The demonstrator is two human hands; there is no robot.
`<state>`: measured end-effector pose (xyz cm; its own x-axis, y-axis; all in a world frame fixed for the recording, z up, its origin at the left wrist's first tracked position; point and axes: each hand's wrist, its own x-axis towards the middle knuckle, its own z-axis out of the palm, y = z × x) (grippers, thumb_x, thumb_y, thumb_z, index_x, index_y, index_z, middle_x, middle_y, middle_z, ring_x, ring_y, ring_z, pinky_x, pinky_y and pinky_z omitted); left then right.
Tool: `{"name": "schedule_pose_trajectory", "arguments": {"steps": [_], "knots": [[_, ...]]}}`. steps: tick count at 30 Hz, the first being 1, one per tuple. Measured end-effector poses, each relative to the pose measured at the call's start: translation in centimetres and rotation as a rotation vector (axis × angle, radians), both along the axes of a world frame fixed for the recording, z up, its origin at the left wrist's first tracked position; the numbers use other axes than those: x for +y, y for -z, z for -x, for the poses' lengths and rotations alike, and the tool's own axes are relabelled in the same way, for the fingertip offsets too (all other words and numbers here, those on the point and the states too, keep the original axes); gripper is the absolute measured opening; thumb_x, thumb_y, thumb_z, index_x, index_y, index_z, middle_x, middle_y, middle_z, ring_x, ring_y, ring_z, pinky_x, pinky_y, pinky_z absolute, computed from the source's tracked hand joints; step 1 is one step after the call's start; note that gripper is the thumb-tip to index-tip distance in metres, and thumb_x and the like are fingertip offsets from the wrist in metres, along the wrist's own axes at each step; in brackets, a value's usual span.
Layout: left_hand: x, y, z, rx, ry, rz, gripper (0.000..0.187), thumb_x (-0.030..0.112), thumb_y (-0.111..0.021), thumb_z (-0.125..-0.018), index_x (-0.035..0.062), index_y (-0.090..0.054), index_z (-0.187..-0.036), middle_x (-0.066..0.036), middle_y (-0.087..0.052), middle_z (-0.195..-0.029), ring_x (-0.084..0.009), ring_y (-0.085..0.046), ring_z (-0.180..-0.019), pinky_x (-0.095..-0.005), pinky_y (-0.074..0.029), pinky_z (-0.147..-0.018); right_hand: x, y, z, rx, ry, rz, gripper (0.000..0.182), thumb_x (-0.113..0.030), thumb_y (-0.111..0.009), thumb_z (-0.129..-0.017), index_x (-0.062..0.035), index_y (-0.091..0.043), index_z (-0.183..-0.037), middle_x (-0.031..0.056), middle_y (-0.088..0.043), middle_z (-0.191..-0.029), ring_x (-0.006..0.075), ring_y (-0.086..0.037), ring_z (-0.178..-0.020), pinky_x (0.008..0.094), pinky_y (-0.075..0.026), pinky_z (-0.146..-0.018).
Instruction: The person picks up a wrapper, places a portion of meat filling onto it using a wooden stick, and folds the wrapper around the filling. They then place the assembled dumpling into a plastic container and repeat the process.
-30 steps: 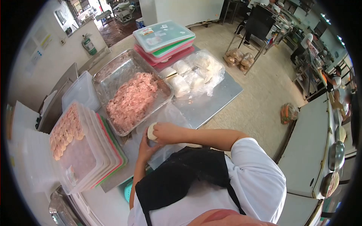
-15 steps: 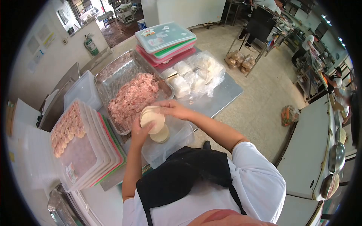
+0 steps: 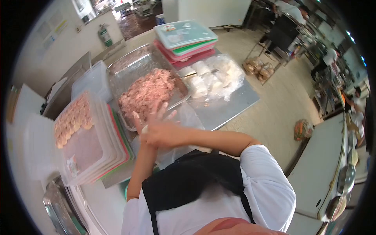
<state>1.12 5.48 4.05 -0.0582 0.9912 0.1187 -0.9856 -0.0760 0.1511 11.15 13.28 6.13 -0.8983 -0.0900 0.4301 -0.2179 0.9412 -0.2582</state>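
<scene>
My left hand (image 3: 159,111) is raised over the near edge of the metal pan (image 3: 129,60), its blurred fingers spread towards the pink ground meat (image 3: 145,92). Across its palm and wrist lies my right hand (image 3: 166,135), smeared by motion, its fingers hidden. A small pale edge (image 3: 145,129), like a dough wrapper, shows beside the hands; I cannot tell which hand has it. Beneath and behind them is a clear plastic sheet or bag (image 3: 192,117). The forearms hide the spot where round wrappers were stacked.
Left of the pan stand stacked plastic trays (image 3: 84,147), the top one partly covered with meat-topped pieces. A clear lid (image 3: 92,82) leans behind them. Bagged white wrappers (image 3: 213,76) and lidded containers (image 3: 186,35) sit at the back. Co-workers (image 3: 327,58) are far right.
The round wrappers held up between both hands are now mostly hidden. My right hand has crossed over the left, whose fingers have spread. The view has shifted slightly.
</scene>
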Motion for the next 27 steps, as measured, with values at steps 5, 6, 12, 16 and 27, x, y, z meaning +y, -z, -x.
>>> {"name": "schedule_pose_trajectory", "arguments": {"steps": [5,6,12,16,27], "knots": [[-1.7,-1.6,-1.4,0.073,-0.036,0.2,0.099,0.084,-0.03,-0.077,0.0168,-0.02,-0.149,-0.013,-0.017,-0.155,-0.038,-0.017,-0.141,-0.0696,-0.016,-0.106,5.0,-2.1,0.7,-0.144,0.275,0.203,0.028,-0.029,-0.051,-0.091,-0.0068,-0.065,-0.1,0.0163,-0.066,-0.098,0.0336,-0.064,-0.091,0.0438,-0.051,-0.078],[-1.7,-1.6,-1.2,0.008,-0.008,0.206,0.099,0.084,-0.03,-0.077,0.0168,-0.021,-0.149,-0.014,-0.018,-0.154,-0.0377,-0.017,-0.141,-0.0693,-0.016,-0.107,4.8,-3.2,1.1,-0.32,0.37,0.089,0.029,-0.03,-0.051,-0.091,-0.0071,-0.065,-0.102,0.0155,-0.066,-0.1,0.0331,-0.064,-0.092,0.0436,-0.051,-0.08],[-2.8,0.7,1.1,0.085,-0.096,0.113,0.098,0.083,-0.023,-0.079,0.0144,-0.023,-0.148,-0.018,-0.025,-0.151,-0.0382,-0.028,-0.137,-0.063,-0.023,-0.107,0.1,0.5,1.0,-0.109,-0.044,0.279,0.034,-0.025,-0.058,-0.086,-0.0145,-0.061,-0.119,0.0158,-0.062,-0.113,0.0314,-0.061,-0.098,0.0418,-0.05,-0.081],[-3.8,-0.9,0.9,0.227,-0.16,0.221,0.099,0.083,-0.022,-0.079,0.0112,-0.024,-0.148,-0.016,-0.032,-0.148,-0.0345,-0.033,-0.135,-0.0574,-0.028,-0.107,4.0,-3.3,1.5,-0.325,0.257,0.181,0.041,-0.018,-0.064,-0.08,-0.0148,-0.06,-0.12,0.0243,-0.056,-0.117,0.0361,-0.055,-0.107,0.0443,-0.048,-0.082],[-3.6,-0.8,0.5,0.185,0.034,0.043,0.108,0.087,-0.022,-0.076,0.0077,-0.017,-0.149,-0.015,-0.026,-0.152,-0.0349,-0.029,-0.138,-0.0567,-0.02,-0.11,4.7,-0.5,1.1,0.048,0.059,0.095,0.037,-0.019,-0.064,-0.078,-0.0083,-0.061,-0.113,0.0127,-0.064,-0.09,0.0292,-0.064,-0.08,0.0392,-0.053,-0.068]]}}
